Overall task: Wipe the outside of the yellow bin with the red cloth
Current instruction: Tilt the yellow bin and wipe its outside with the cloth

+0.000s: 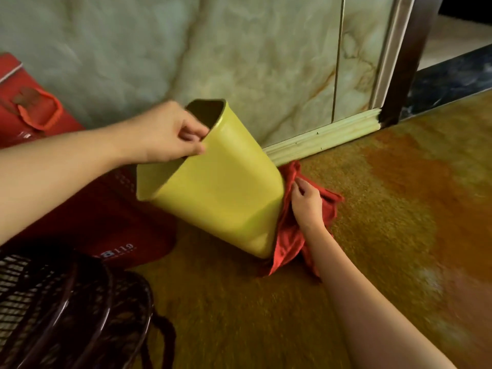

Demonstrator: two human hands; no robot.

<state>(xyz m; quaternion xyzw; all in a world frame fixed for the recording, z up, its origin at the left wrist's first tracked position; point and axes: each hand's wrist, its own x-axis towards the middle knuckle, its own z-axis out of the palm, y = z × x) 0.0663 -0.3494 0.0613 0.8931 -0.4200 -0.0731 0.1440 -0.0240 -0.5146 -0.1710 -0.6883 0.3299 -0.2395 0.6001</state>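
Nearest me, bottom left, a dark mesh basket (66, 310) is cut off by the frame edge and blurred; I can't make out what it holds. My right hand (308, 206) presses the cloth (288, 235) against the bin's base, fingers curled and pinching the red fabric. The cloth's lower folds trail onto the carpet (372, 235), and part of it is hidden behind the bin (221, 187). The bin is plain, glossy yellow, held tilted above the carpet beside a red box (111, 222). Its long axis runs from lower right to upper left, with the open mouth pointing up and away towards the wall (239, 49). My left hand (170, 131) pinches the rim, thumb outside, fingertips inside. The bin's inside is dark.
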